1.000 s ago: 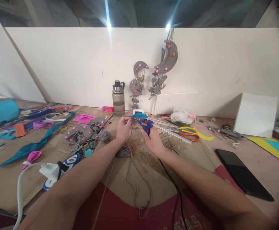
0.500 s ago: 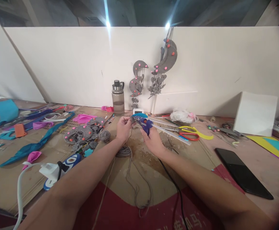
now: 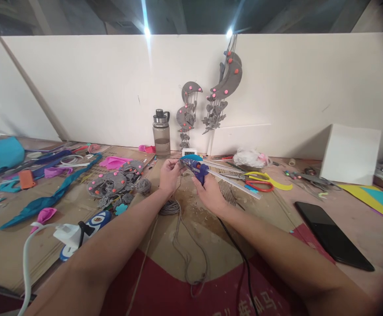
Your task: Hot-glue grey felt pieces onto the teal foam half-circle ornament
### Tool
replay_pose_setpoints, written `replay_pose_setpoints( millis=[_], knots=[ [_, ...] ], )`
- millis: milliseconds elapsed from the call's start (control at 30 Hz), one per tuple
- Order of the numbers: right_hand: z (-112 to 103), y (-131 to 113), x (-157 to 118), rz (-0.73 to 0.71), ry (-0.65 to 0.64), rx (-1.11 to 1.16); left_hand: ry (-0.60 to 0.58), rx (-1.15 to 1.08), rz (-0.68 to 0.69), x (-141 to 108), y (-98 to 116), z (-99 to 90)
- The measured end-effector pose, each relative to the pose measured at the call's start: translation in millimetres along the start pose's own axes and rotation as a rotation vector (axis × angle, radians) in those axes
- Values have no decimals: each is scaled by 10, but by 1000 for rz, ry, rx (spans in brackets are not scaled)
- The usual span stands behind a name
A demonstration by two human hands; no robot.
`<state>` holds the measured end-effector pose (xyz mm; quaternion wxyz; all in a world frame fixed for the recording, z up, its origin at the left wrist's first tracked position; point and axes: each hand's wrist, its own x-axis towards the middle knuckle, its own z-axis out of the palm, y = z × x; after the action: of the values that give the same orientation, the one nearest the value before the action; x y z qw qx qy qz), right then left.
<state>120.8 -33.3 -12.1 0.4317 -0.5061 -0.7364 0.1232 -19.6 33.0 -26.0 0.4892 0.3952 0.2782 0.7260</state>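
In my right hand point(image 3: 210, 193) is a blue hot glue gun point(image 3: 198, 170), with a clear glue stick point(image 3: 234, 183) poking out of its back. Its nozzle points left at the fingertips of my left hand point(image 3: 169, 174). Those fingers are pinched on grey yarn point(image 3: 179, 186); a small grey piece may be there too, but the fingers and nozzle hide it. The yarn runs down in loose loops over the cardboard. A coil of grey yarn point(image 3: 170, 207) and a yarn ball point(image 3: 143, 187) lie beside my left wrist.
Grey felt pieces with pink dots point(image 3: 114, 184) and a power strip point(image 3: 99, 221) lie left. Behind stand a water bottle point(image 3: 161, 136) and hanging grey moon ornaments point(image 3: 232, 79). Red-handled scissors point(image 3: 259, 186) and a phone point(image 3: 332, 235) lie right. The glue gun's black cord point(image 3: 240, 252) runs toward me.
Both hands and the glue gun hold nearly the same place. The whole view has shifted very slightly.
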Motion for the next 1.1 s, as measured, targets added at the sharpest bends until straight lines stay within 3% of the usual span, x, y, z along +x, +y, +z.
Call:
replay_pose_setpoints(
  millis=[400,1100],
  knots=[
    [31,50,11,-83,63,-19,-18,11,27,30,-39,-28],
    [62,153,21,-71,115,44,34,9,59,70,-5,-42]
  ],
)
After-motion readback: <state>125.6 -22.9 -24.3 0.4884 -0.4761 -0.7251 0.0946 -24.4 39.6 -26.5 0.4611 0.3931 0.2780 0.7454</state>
